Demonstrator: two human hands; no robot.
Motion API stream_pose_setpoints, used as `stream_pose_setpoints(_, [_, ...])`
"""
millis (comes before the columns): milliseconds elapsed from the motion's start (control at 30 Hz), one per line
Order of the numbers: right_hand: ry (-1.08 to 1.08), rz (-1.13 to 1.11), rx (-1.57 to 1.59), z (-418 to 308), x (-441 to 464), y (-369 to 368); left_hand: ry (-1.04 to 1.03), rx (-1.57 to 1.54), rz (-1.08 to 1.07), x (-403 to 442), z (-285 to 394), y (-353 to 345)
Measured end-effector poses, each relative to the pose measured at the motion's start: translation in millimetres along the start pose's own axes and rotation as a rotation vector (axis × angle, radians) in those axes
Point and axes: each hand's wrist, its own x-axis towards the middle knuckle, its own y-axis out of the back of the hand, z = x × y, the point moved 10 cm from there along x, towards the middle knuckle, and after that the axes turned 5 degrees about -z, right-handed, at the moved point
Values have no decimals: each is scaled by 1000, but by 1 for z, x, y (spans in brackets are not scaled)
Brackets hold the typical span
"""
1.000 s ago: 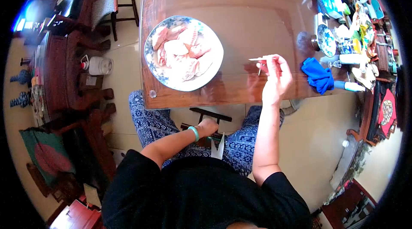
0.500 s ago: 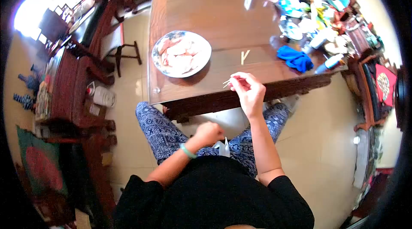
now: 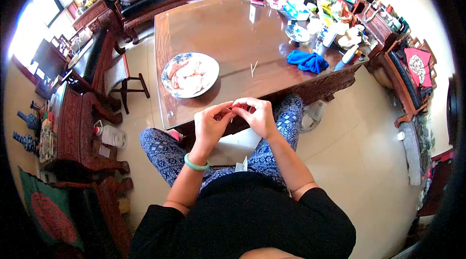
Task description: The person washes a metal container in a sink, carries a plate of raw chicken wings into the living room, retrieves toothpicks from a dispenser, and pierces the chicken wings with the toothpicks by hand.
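My left hand (image 3: 211,125), with a pale green bangle (image 3: 196,163) on its wrist, meets my right hand (image 3: 256,116) above my lap, near the table's front edge. The fingertips of both hands are pinched together, and whatever they hold is too small to make out. Beyond them on the brown table (image 3: 228,26), two thin pale sticks (image 3: 253,68) lie at an angle to each other. A blue-patterned plate (image 3: 212,63) of raw pink meat pieces (image 3: 187,75) stands to the left.
A blue cloth (image 3: 308,61) lies on the table's right part. Bottles, bags and a tissue box (image 3: 296,12) crowd the far right. A small folding stool (image 3: 119,78) stands left of the table. Something white (image 3: 241,165) rests in my lap.
My left hand has risen from my lap to meet my right hand, which has moved left and down from over the table. The view has tilted up. The two sticks now lie on the table.
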Motion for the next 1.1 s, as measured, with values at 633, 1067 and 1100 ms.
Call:
stream_pose_setpoints(633, [-198, -189, 271, 52, 33, -26, 20, 111, -28, 25, -32, -2])
stream_pose_setpoints(1067, [-76, 105, 214, 66, 118, -25, 290, 494, 474, 27, -95, 127])
stream_pose_setpoints(1100, [-61, 113, 201, 65, 125, -29, 252, 488, 476, 24, -103, 128])
